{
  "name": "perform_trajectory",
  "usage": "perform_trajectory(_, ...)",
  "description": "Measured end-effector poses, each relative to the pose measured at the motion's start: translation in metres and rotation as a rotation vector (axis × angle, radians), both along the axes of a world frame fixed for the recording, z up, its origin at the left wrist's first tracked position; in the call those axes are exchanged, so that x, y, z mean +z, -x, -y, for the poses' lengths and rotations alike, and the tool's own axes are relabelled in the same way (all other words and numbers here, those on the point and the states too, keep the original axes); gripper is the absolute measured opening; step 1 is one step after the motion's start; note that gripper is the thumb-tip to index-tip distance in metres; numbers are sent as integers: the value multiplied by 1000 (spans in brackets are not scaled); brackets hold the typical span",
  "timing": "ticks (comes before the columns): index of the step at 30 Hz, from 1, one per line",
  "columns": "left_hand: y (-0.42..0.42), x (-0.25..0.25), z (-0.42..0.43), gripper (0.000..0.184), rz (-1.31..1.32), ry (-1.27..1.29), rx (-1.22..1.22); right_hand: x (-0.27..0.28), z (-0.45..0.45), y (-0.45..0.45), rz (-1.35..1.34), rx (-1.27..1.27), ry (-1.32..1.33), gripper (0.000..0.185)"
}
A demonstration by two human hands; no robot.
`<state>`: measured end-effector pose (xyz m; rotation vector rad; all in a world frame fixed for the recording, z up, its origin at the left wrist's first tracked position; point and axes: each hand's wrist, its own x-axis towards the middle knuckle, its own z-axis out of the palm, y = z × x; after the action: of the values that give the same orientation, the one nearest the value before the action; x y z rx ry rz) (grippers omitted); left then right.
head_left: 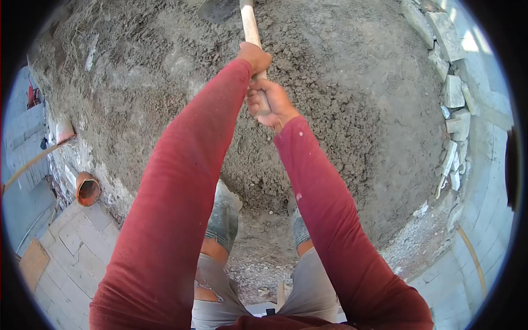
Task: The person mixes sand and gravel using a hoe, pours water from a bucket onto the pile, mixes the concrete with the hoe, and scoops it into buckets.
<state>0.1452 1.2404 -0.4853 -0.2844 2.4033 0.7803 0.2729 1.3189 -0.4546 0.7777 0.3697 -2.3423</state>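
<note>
Both my hands are wrapped round the pale wooden handle (pixel 250 25) of a long tool, out over a spread of wet grey mortar (pixel 324 121). My left hand (pixel 254 57) grips farther up the handle. Just below it, my right hand (pixel 270 103) is closed round the lower end, with its curled fingers showing. At the top edge, left of the handle, lies a dark rounded shape (pixel 217 10). Whether it is the tool's blade or its shadow I cannot tell, so the kind of tool is unclear.
My boots (pixel 224 217) stand at the mortar's near edge. An orange bucket (pixel 88 188) lies on its side at the left, with another whitish-orange bucket (pixel 64 131) and a wooden stick (pixel 33 166) beyond it. Broken stone slabs (pixel 454 91) line the right edge. Paving (pixel 77 247) lies at the lower left.
</note>
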Motion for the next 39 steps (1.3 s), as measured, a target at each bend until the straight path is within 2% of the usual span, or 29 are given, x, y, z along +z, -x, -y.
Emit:
perform_trajectory(3, -128, 34, -58, 72, 134, -128, 62, 37, -69, -118, 107, 74, -146, 14)
perform_trajectory(4, -173, 41, -72, 70, 159, -192, 81, 62, -86, -154, 140, 129, -264, 15)
perform_trajectory(8, -320, 71, -130, 58, 366, -403, 164, 141, -133, -281, 353, 147, -408, 16)
perform_trajectory(10, -363, 130, -147, 57, 681, -696, 346, 187, -156, -337, 382, 225, -586, 18)
perform_trajectory(12, -432, 136, -155, 56, 731, -930, 393, 233, -166, -398, 392, 267, -673, 21)
perform_trajectory(13, -438, 147, -149, 55, 782, -970, 448, 261, -163, -437, 344, 401, -796, 25)
perform_trajectory(15, -440, 174, -152, 53, 893, -1067, 550, 280, -175, -479, 167, 633, -1114, 32)
perform_trajectory(17, -447, 204, -149, 37, 925, -1186, 499, 293, -187, -529, -43, 855, -1467, 37)
perform_trajectory(19, -420, 227, -159, 28, 838, -1261, 500, 279, -194, -506, -12, 828, -1545, 34)
perform_trajectory(21, -366, 228, -171, 17, 612, -1321, 474, 253, -187, -447, -55, 728, -1631, 30)
perform_trajectory(23, -311, 212, -187, 15, 499, -1308, 453, 229, -179, -391, -53, 595, -1671, 28)
perform_trajectory(25, -297, 167, -204, 14, 551, -1179, 414, 196, -165, -385, 81, 499, -1582, 28)
perform_trajectory(27, -343, 107, -212, 15, 698, -950, 312, 178, -152, -420, 205, 428, -1477, 28)
perform_trajectory(28, -390, 82, -208, 17, 865, -840, 270, 179, -138, -460, 268, 386, -1414, 28)
perform_trajectory(29, -451, 71, -208, 19, 950, -641, 331, 185, -127, -507, 250, 478, -1457, 30)
perform_trajectory(30, -503, 70, -204, 21, 1031, -572, 383, 201, -120, -552, 237, 580, -1488, 33)
perform_trajectory(31, -525, 100, -201, 22, 1140, -602, 411, 225, -126, -585, 301, 658, -1448, 33)
perform_trajectory(33, -585, 121, -178, 21, 1287, -799, 627, 261, -135, -627, 369, 845, -1422, 33)
perform_trajectory(35, -575, 174, -164, 21, 1402, -924, 816, 288, -152, -659, 371, 1089, -1474, 31)
perform_trajectory(36, -570, 200, -152, 21, 1465, -976, 918, 298, -162, -664, 259, 1098, -1595, 31)
perform_trajectory(38, -546, 221, -134, 21, 1391, -1342, 887, 295, -197, -636, 1, 1079, -1850, 30)
perform_trajectory(39, -512, 243, -123, 21, 1328, -1390, 838, 291, -209, -605, -151, 1045, -1975, 30)
